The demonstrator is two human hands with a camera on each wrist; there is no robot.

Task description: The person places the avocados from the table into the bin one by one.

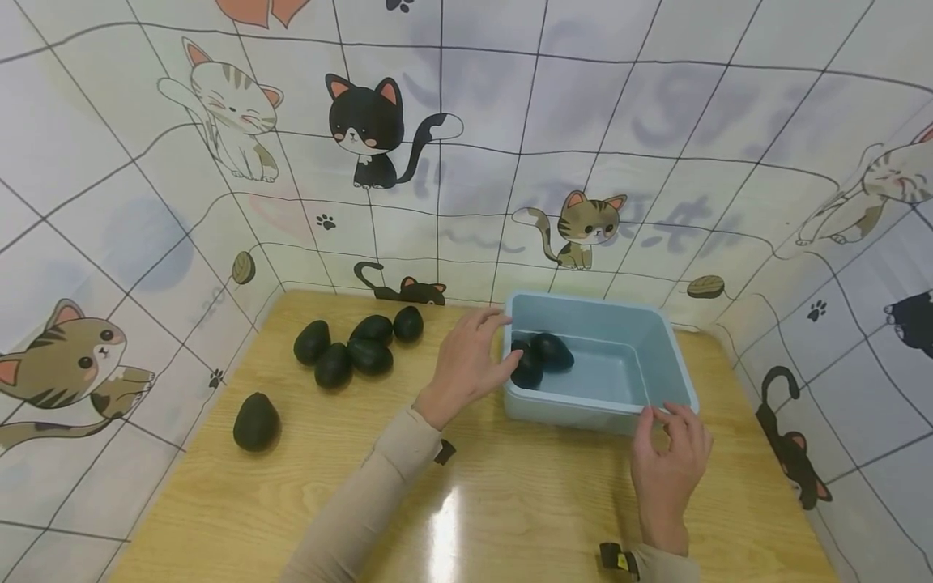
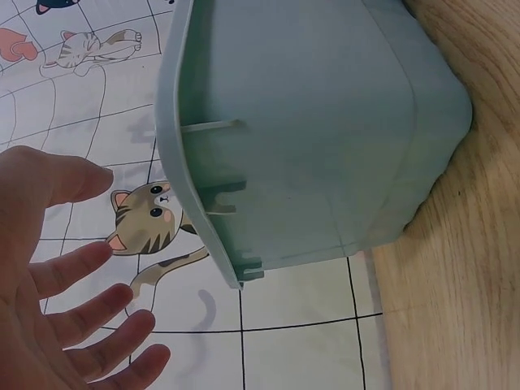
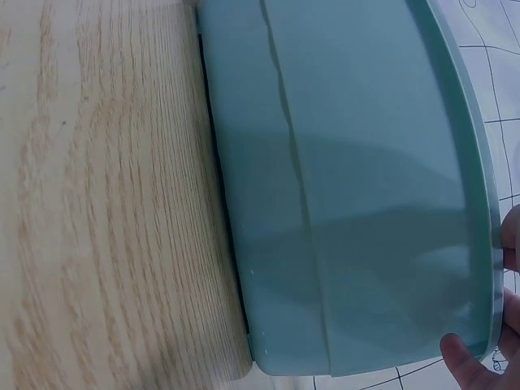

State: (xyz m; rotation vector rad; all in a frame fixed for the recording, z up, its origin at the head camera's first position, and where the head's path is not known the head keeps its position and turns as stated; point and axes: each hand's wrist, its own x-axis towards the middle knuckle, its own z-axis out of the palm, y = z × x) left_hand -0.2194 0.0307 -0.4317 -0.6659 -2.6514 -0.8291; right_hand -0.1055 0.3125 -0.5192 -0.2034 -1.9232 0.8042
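Note:
A light blue plastic bin [image 1: 598, 413] stands at the back right of the table, with dark green avocados [image 1: 551, 352] at its left end, partly hidden by my left thumb. My left hand [image 1: 470, 356] hovers at the bin's left side, its fingers spread and empty; a gap shows between them and the rim in the left wrist view. At the front right corner my right hand [image 1: 672, 457] pinches the bin's rim, thumb on the outside and fingertips over the edge. The right wrist view shows the thumb [image 3: 465, 361] against the outer wall.
Several avocados [image 1: 370, 356] lie in a cluster on the wooden table [image 1: 510, 510], left of my left hand. One more avocado [image 1: 257, 423] lies apart, nearer the left edge. Cat-patterned walls [image 1: 481, 178] enclose the table at the back and sides.

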